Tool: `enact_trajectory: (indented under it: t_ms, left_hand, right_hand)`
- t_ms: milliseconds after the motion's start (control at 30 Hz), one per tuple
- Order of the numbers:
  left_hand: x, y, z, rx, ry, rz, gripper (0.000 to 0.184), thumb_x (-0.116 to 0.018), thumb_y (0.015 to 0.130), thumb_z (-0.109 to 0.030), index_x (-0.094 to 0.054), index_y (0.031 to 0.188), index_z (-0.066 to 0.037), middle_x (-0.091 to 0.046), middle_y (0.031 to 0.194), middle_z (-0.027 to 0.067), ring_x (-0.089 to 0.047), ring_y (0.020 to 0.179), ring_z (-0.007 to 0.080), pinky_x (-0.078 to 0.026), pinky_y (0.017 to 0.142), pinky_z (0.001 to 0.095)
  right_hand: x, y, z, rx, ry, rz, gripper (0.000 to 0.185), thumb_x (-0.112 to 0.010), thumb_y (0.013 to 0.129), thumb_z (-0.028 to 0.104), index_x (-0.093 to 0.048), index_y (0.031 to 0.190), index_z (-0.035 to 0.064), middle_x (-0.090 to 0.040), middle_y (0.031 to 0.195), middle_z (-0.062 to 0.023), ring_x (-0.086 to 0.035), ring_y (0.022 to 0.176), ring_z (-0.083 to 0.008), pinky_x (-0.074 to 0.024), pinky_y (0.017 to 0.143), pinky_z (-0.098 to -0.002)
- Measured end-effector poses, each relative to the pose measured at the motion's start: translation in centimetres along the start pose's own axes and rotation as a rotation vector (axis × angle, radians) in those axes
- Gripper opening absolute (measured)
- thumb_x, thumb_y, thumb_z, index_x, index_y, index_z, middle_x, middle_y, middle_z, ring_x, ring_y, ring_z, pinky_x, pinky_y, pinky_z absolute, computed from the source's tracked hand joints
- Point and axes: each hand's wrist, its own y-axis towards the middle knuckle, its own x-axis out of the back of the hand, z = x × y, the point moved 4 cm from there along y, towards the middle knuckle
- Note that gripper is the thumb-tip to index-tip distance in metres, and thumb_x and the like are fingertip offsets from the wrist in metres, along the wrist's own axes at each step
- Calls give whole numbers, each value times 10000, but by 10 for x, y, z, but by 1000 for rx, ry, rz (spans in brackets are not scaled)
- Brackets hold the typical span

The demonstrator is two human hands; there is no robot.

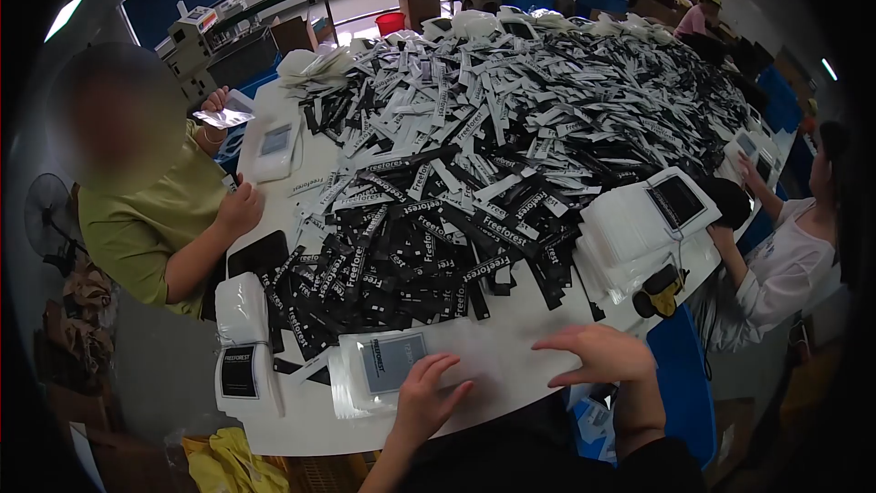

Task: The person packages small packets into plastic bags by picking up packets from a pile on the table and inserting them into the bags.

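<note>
A stack of translucent plastic bags point(351, 379) with a grey printed Freeforest panel lies at the table's near edge. My left hand point(429, 399) is over the right part of this stack, fingers spread apart; whether it touches the top bag I cannot tell. My right hand point(602, 354) hovers above the white table to the right, thumb and fingers parted, with nothing in it. Between the hands a clear, blurred bag edge point(474, 351) extends from the stack. Just beyond lies a big heap of black and white Freeforest strips point(438, 246).
Bundled white bags point(239, 310) stand at left, and a larger bag stack point(639, 228) at right beside a yellow-black tape dispenser point(661, 292). A dark phone-like object point(257, 254) lies left. Co-workers sit on both sides. A blue bin point(680, 383) is below right.
</note>
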Motion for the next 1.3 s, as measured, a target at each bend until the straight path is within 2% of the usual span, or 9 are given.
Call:
enact_trajectory:
  t_ms: [133, 267, 467, 633, 700, 833, 1000, 1267, 1300]
  left_hand:
    - [-14, 2, -4, -81, 217, -27, 532, -748, 682, -175, -539, 1147, -24, -552, 1173, 138, -526, 1096, 295, -433, 911, 373]
    - [-25, -9, 18, -50, 144, -23, 495, -730, 705, -212, -558, 1119, -1, -546, 1190, 146, -514, 1116, 298, -406, 942, 374]
    - [-17, -12, 20, -2, 76, -29, 484, -734, 702, -222, -570, 1103, -7, -556, 1183, 140, -525, 1106, 286, -417, 933, 368]
    - [-2, -1, 13, 27, 15, 39, 418, -694, 753, -205, -572, 1107, -19, -594, 1098, 144, -574, 1009, 279, -456, 863, 361]
    - [4, -3, 18, 464, -34, 99, 290, -620, 775, -124, -591, 1040, -9, -614, 970, 145, -592, 887, 288, -470, 778, 382]
    - [3, -2, 21, 88, 224, -214, 212, -567, 730, -85, -586, 925, -2, -600, 837, 145, -584, 767, 298, -468, 699, 401]
    - [13, 7, 24, 388, 312, 6, 190, -568, 698, -178, -534, 643, 1, -576, 744, 146, -551, 638, 319, -455, 595, 413]
    - [24, -2, 23, 444, 118, -55, 243, -517, 751, -186, -530, 636, 27, -542, 622, 184, -519, 551, 348, -417, 522, 407]
    - [27, -6, 16, 500, 60, -71, 237, -508, 760, -181, -537, 661, 31, -538, 605, 188, -522, 546, 348, -414, 516, 396]
  right_hand:
    - [26, 60, -6, 240, 134, -661, 364, -673, 716, 103, -573, 1062, 45, -590, 1080, -121, -557, 997, -290, -449, 863, -363]
    - [42, 147, -54, 34, -179, -1089, 464, -695, 667, 84, -528, 1097, 35, -549, 1080, -128, -507, 1028, -292, -413, 884, -352]
    - [47, 165, -62, -167, -303, -918, 361, -711, 634, 125, -587, 967, 62, -555, 957, -96, -492, 976, -266, -399, 827, -367]
    - [50, 150, -65, -9, 93, -950, 214, -686, 746, 173, -575, 774, -8, -584, 669, -66, -515, 569, -221, -411, 563, -313]
    - [40, 135, -70, 111, 404, -1172, 241, -673, 789, 154, -538, 687, -18, -595, 664, -35, -465, 507, -121, -369, 486, -249]
    - [-1, 89, -47, 450, 861, -1286, 178, -616, 808, -12, -470, 894, 40, -574, 727, -50, -590, 625, -107, -486, 566, -216]
    - [-73, 81, -66, 146, 804, -990, 185, -668, 774, 37, -515, 877, 30, -573, 655, 1, -539, 585, -44, -408, 498, -177]
    - [-133, 71, -63, 486, 1176, -1365, 197, -655, 793, 22, -468, 740, 50, -560, 618, -35, -507, 523, -50, -400, 467, -207]
    - [-107, 50, -47, 474, 813, -1242, 195, -608, 810, 14, -482, 666, 52, -531, 581, -40, -464, 452, -86, -382, 423, -217]
